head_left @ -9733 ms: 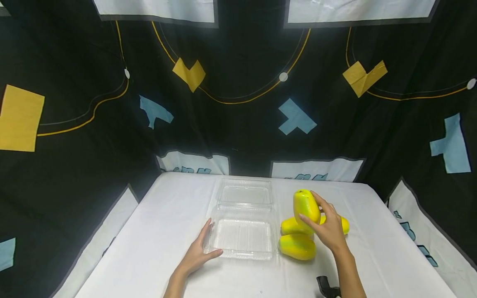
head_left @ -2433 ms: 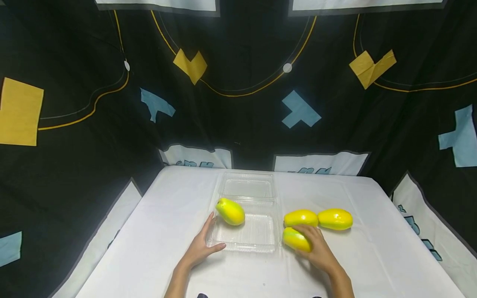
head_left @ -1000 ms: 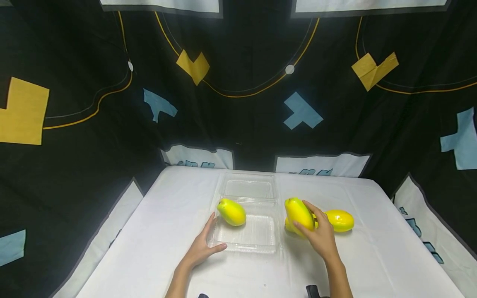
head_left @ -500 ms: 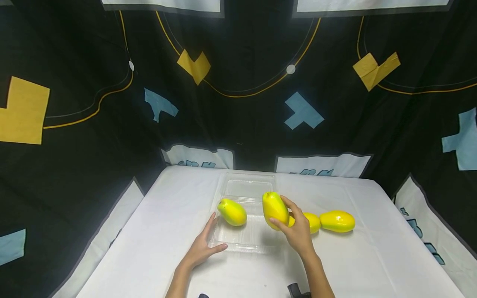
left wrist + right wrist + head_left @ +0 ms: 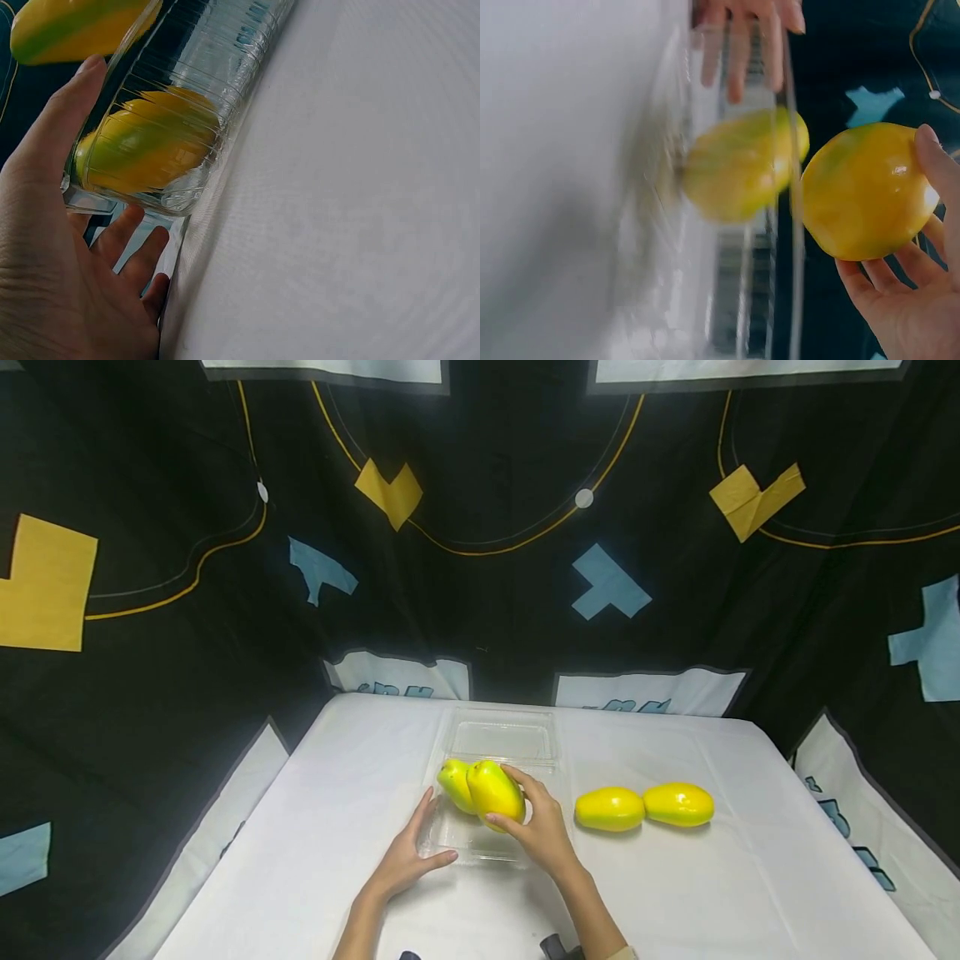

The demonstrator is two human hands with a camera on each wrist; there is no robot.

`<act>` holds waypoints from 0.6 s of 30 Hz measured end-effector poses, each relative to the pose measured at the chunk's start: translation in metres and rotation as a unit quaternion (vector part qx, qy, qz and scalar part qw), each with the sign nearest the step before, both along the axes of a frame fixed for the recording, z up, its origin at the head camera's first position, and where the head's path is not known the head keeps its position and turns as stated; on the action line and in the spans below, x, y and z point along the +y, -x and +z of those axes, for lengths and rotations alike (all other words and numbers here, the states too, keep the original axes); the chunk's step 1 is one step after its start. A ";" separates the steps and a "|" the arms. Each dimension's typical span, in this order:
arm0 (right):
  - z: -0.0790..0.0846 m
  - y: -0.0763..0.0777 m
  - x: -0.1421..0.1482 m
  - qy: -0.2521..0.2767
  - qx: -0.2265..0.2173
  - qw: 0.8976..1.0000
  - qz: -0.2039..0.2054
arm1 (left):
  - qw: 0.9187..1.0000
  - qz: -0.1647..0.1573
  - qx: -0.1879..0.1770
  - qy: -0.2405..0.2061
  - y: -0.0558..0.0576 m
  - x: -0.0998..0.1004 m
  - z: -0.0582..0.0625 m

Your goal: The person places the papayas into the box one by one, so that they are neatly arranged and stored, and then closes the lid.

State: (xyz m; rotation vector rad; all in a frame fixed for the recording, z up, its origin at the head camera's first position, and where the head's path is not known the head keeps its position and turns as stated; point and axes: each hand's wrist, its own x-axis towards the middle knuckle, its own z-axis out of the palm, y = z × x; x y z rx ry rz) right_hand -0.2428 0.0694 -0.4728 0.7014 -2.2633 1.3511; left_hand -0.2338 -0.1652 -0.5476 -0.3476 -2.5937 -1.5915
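Observation:
My right hand (image 5: 542, 828) grips a yellow-green papaya (image 5: 493, 792) above the clear plastic clamshell box (image 5: 491, 852), whose lid is folded back. Fingers and thumb curl around the fruit's side, as the right wrist view also shows. Inside the box lies another papaya (image 5: 150, 139), partly hidden behind the held one in the head view. My left hand (image 5: 401, 864) is at the box's left side with thumb and fingers spread. In the left wrist view its thumb (image 5: 64, 112) lies by the rim, and the other fingers are lower, beside the wall.
Two more papayas, one nearer the box (image 5: 609, 810) and one farther right (image 5: 678, 804), lie end to end on the white tablecloth (image 5: 720, 893). The open lid (image 5: 501, 735) lies flat behind the box. A dark cloth backdrop (image 5: 480, 602) hangs behind.
My right hand has lifted a papaya from the group on the right and carried it left, over the box. Earlier, one papaya was placed inside. The left hand stays by the box.

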 end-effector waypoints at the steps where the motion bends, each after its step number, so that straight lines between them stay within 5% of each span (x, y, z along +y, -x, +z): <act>1: -0.001 0.000 -0.004 -0.003 0.000 1.000 0.006 | 1.000 0.001 -0.002 0.000 0.000 0.000 0.000; 18: -0.021 0.001 -0.035 -0.078 -0.040 0.996 0.023 | 1.000 0.008 -0.014 0.010 -0.001 -0.001 0.002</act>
